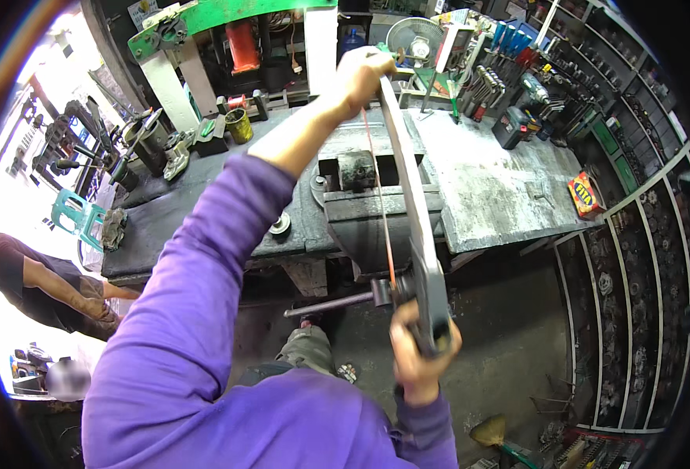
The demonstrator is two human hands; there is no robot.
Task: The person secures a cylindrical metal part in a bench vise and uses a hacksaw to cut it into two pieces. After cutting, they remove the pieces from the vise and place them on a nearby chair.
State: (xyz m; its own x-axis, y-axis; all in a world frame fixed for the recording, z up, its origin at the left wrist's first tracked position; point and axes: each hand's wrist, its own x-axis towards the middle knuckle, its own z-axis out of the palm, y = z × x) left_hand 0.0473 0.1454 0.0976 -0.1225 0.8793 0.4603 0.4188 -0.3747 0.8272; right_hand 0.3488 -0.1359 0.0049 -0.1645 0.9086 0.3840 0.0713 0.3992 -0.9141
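- Head view, lower right of centre: a worker's right hand (417, 363) closed around the handle of a hacksaw (415, 199), which ran up the middle of the frame.
- Just left of the saw's grey frame, its thin orange blade (381, 199) slanted toward the upper centre; a slim metal bar (329, 303) jutted out below the vise.
- At mid-frame, the heavy bench vise (356, 211) sat at the edge of a dark workbench (177, 219), with a dark metal piece (356, 170) at its jaws. The blade crossed at the piece's right side; whether its teeth had bitten could not be told.
- A sawing stroke appeared to be the step in hand. The next move seemed to call for a straight, even push or pull, both hands guiding, so that the thin blade would not twist.
- Farther up, the left hand (356, 82), its arm in a purple sleeve (212, 242), wrapped the saw's far end in a tight hold.
- Beyond, at upper right, a red box (585, 194) stood on a pale metal plate (493, 187); at upper left, a yellow tin (238, 125) stood on the bench.
- Along the top, a fan (414, 37) stood behind the tools.
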